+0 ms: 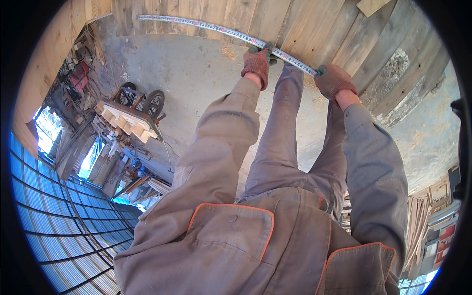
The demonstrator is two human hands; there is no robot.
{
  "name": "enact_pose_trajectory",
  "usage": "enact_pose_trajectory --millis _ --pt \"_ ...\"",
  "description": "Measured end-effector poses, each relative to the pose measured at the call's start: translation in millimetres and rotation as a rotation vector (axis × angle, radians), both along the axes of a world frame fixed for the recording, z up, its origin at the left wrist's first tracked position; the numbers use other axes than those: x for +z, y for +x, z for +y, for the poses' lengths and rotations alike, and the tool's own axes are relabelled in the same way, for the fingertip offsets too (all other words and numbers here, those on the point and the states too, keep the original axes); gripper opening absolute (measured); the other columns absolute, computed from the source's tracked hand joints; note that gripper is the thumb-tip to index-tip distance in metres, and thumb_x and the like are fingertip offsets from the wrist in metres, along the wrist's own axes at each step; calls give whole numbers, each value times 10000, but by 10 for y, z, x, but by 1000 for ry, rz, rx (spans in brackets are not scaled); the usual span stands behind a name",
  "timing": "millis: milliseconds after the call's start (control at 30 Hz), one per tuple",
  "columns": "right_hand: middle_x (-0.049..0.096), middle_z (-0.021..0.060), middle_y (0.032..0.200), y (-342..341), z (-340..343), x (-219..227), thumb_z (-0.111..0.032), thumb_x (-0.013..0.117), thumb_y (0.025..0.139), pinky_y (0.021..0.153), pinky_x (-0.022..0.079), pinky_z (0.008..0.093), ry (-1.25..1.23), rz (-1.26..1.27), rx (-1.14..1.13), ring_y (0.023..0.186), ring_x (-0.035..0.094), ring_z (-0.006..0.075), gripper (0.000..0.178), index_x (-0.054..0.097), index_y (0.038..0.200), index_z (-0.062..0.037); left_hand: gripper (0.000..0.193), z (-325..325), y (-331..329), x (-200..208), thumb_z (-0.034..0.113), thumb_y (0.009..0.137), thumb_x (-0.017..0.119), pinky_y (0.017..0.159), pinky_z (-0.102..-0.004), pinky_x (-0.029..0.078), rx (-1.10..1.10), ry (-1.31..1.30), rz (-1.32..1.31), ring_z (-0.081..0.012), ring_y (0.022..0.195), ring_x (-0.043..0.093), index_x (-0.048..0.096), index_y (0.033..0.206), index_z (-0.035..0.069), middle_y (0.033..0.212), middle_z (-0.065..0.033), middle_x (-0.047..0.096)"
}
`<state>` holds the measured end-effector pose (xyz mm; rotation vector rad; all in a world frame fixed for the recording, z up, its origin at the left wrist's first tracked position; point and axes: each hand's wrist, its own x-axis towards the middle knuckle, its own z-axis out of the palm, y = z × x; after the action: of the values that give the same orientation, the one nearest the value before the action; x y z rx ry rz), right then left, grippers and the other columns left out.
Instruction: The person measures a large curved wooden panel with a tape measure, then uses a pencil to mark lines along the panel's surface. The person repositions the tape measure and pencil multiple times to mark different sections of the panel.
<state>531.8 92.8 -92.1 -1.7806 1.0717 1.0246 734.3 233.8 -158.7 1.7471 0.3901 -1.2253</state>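
Note:
A white tape measure blade (222,30) stretches over the wooden boards (314,24), from the far left towards my right hand. My left hand (256,64), in a reddish-brown work glove with dark fingertips, grips the blade's near edge partway along. My right hand (335,82), gloved the same way, is closed around the blade's right end. Whatever tape case lies inside that fist is hidden. The blade runs across the boards' near edge, above my legs.
A short loose wood piece (371,6) lies on the boards at the far right. On the left floor stands a wheeled cart (142,101) beside a stepped wooden piece (127,120). Clutter lines the left wall; thin wood strips (418,223) are stacked at right.

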Motion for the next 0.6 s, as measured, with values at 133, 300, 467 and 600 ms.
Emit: enact_pose_trajectory --millis 133,300,467,600 --pt "738 225 1047 13 3 17 -300 620 853 884 561 465 5 12 -71 1009 711 421 363 759 1070 -45 196 26 35 -56 143 949 737 620 -338 624 22 -23 34 -220 717 714 704 1064 -13 897 -89 726" --pt "741 189 1023 30 38 30 -354 631 914 840 561 475 -39 14 -47 974 712 403 325 761 1068 -98 188 63 35 -111 138 944 739 608 -351 627 47 -63 32 -238 726 718 700 1046 -15 892 -97 725" --pt "741 205 1048 29 52 24 -305 637 876 865 564 467 -24 20 -97 998 710 418 333 764 1066 -61 190 67 56 -124 124 947 728 621 -361 626 66 -70 58 -234 743 714 702 1077 -13 908 -94 726" --pt "746 201 1044 -16 88 85 -291 630 881 855 571 468 -42 -25 -59 982 717 419 312 767 1048 -66 213 126 9 9 142 964 705 674 -354 623 66 -56 34 -218 786 713 704 1116 -7 950 -91 731"
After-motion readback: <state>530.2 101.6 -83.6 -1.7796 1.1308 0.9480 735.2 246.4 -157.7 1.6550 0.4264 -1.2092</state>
